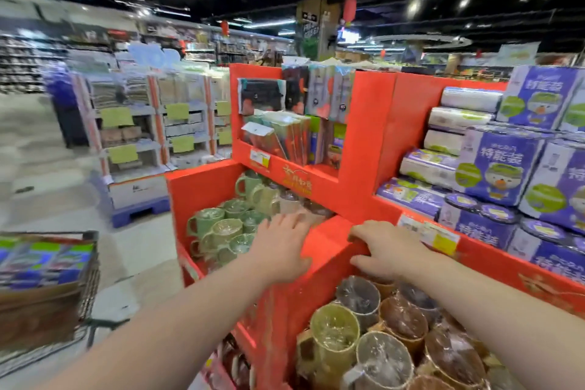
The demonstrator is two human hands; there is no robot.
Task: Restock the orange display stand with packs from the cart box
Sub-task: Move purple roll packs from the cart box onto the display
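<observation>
The orange display stand (pixel 364 142) fills the middle and right of the view. My left hand (pixel 281 241) lies flat with spread fingers on the orange divider wall (pixel 329 250) between two bins. My right hand (pixel 389 247) grips the top edge of that same divider, fingers curled over it. At the lower left, the cart box (pixel 41 291) stands in a wire cart and holds blue and green packs (pixel 44 258). Purple packs (pixel 503 165) are stacked on the stand's right shelves. Neither hand holds a pack.
Wrapped green mugs (pixel 228 225) fill the bin left of the divider; brown and yellow mugs (pixel 386 336) fill the near bin. Flat packets (pixel 285 130) stand in the stand's upper pocket. A grey shelf unit (pixel 142 136) stands across the aisle floor (pixel 31 152).
</observation>
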